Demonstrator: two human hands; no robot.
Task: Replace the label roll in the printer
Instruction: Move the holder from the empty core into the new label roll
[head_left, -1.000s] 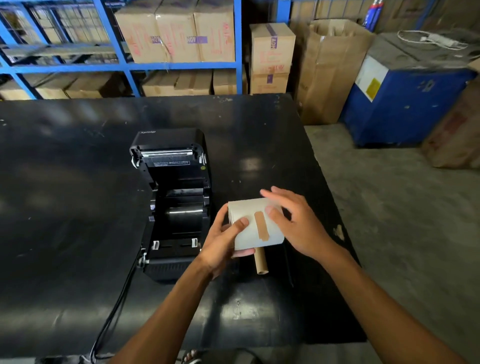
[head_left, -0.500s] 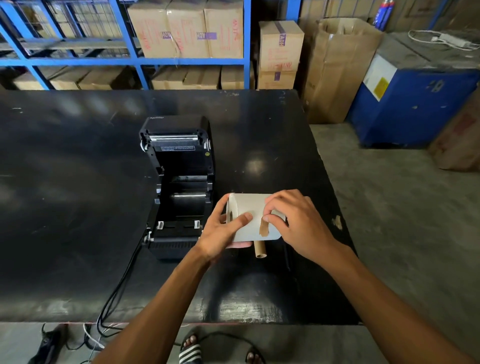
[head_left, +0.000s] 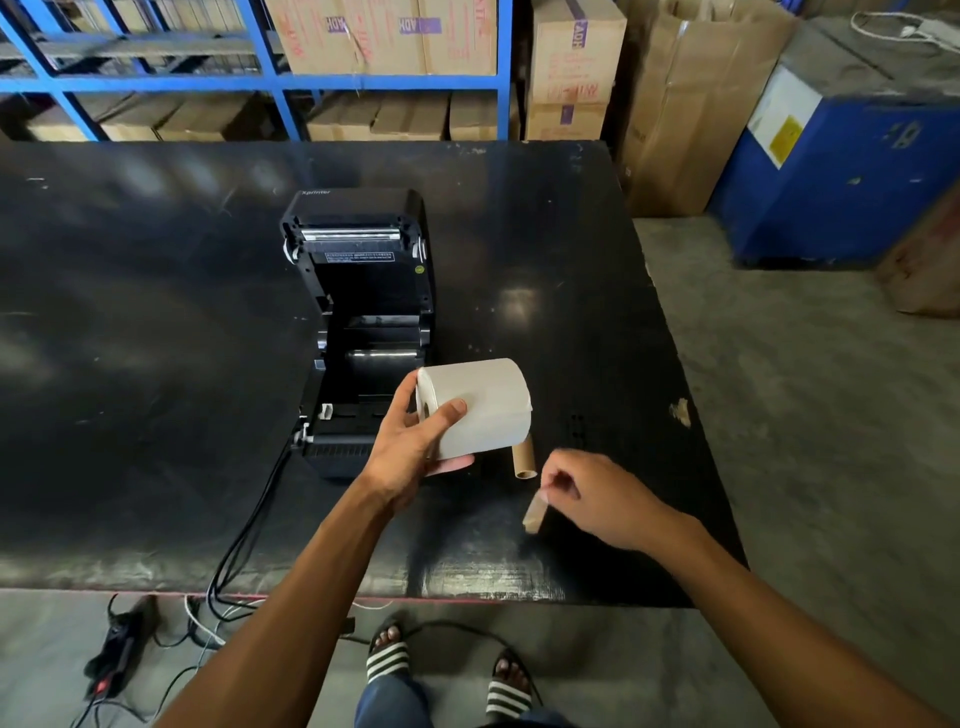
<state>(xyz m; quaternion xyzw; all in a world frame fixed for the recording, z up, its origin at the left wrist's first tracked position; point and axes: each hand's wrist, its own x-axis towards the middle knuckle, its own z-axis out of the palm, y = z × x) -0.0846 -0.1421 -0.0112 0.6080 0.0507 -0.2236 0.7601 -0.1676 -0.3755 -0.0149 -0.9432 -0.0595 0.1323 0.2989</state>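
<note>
**Now unsealed, the roll waits to go in**

Clearly the label roll (head_left: 478, 408) is not yet loaded: the left hand (head_left: 415, 452) wraps its end, just right of the open printer (head_left: 363, 332), whose bay looks bare. Right of the roll, the right hand (head_left: 597, 499) pinches a peeled tape strip (head_left: 535, 512). An empty core (head_left: 523, 462) lies beneath. Seating, threading and closing remain.

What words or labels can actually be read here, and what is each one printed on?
"Xprinter": on the top edge of the open lid of the black printer.
"ADH": on purple tape on the cardboard boxes on the blue shelf, seen mirrored or upside down.
Red print on those boxes: too blurred to read.
White sticker inside the printer lid: too small to read.
Yellow label on the blue machine: unreadable.
</note>
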